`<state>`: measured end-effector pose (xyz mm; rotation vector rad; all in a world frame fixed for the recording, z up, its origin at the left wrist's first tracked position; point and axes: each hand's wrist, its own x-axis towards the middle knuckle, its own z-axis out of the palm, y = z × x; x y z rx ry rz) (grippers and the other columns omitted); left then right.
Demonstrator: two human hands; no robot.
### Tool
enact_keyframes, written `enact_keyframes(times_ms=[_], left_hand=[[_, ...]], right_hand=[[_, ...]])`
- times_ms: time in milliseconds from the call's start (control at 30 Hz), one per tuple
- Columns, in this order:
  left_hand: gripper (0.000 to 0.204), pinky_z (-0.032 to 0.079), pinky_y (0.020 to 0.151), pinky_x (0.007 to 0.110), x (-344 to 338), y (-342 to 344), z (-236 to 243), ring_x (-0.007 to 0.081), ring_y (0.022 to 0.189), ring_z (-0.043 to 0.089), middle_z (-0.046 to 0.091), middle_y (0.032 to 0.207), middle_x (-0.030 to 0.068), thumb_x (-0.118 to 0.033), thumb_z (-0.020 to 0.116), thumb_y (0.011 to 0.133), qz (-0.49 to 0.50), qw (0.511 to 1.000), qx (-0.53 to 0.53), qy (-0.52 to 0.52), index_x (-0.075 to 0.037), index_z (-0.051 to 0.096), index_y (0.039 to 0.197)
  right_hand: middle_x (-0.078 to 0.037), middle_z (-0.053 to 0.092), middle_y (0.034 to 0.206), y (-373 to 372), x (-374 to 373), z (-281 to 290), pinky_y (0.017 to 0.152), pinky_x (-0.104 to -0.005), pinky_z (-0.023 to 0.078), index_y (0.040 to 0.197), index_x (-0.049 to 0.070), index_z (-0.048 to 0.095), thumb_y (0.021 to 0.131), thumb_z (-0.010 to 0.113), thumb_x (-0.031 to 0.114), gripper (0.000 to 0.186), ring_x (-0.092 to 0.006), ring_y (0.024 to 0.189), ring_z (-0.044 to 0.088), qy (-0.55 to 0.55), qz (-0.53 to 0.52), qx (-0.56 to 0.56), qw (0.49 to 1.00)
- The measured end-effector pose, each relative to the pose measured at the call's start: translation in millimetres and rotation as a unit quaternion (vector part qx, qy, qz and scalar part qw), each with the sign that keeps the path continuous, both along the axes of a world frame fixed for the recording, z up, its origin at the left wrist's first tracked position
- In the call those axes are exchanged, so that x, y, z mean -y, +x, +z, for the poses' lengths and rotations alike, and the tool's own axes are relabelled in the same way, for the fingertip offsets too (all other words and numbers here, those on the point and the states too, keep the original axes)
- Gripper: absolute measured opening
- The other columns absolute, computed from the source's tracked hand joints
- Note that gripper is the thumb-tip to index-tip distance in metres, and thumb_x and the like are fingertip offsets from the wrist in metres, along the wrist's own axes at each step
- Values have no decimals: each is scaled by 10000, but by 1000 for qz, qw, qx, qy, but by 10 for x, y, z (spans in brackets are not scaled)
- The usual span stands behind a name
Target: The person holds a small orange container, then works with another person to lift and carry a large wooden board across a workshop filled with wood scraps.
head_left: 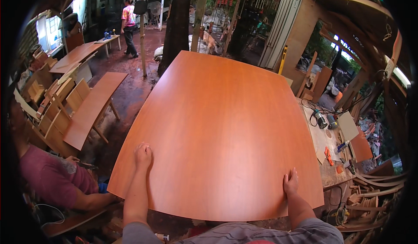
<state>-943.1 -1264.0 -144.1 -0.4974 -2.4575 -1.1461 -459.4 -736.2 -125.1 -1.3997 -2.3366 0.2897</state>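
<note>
A large, smooth, reddish-brown wood panel (217,126) lies flat in front of me and spreads far ahead. Near its left front part, my left hand (143,156) rests on the surface with the fingers curled into a fist; nothing shows in it. My right hand (291,183) lies on the panel close to its right edge, fingers stretched forward and thumb apart, holding nothing. Both forearms reach over the front edge of the panel. Whatever carries the panel is mostly hidden beneath it.
A co-worker in a maroon shirt (52,178) is close on the left. To the right, a workbench (324,174) holds power tools (321,120) and an orange clamp-like tool (328,156). A narrow brown table (96,109) stands left; a tree trunk (175,26) rises beyond the panel. Another person (129,19) is farther off.
</note>
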Motion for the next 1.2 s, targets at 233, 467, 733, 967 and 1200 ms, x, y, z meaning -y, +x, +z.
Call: enact_keyframes(times_ms=[233,467,733,967,1200], left_hand=[[150,426,902,444,-33,64,132,348,1025,597,659,959,155,-163,599,846,-25,999,16,-22,-27,656,822],[101,437,825,424,-77,147,272,326,890,595,640,857,132,-117,692,786,5,1000,5,2,-47,620,772],[130,453,765,409,-47,166,282,302,833,598,633,800,109,-118,729,745,-4,999,42,3,-49,619,739],[149,444,786,419,-43,89,234,313,849,602,643,811,119,-166,671,811,-22,1000,19,5,-36,629,753],[127,439,795,422,-2,60,189,319,864,592,638,838,117,-155,683,796,-10,1000,2,-7,-48,628,756]], right_hand=[[-205,360,1476,64,-71,-49,1118,-433,284,1488,115,265,908,567,326,687,-391,1353,346,6,17,15,1000],[-207,375,1464,39,-53,-16,1120,-434,275,1480,93,275,907,567,317,682,-386,1348,351,15,23,14,1000],[-197,404,1445,-13,64,98,1146,-423,234,1455,35,309,891,580,278,671,-336,1365,345,0,18,4,1000],[-221,411,1431,33,-4,13,1113,-436,286,1467,65,293,901,575,302,675,-385,1326,382,31,34,5,999],[-226,411,1430,-1,12,0,1115,-433,284,1463,59,300,901,575,298,669,-389,1326,381,32,37,0,999]])
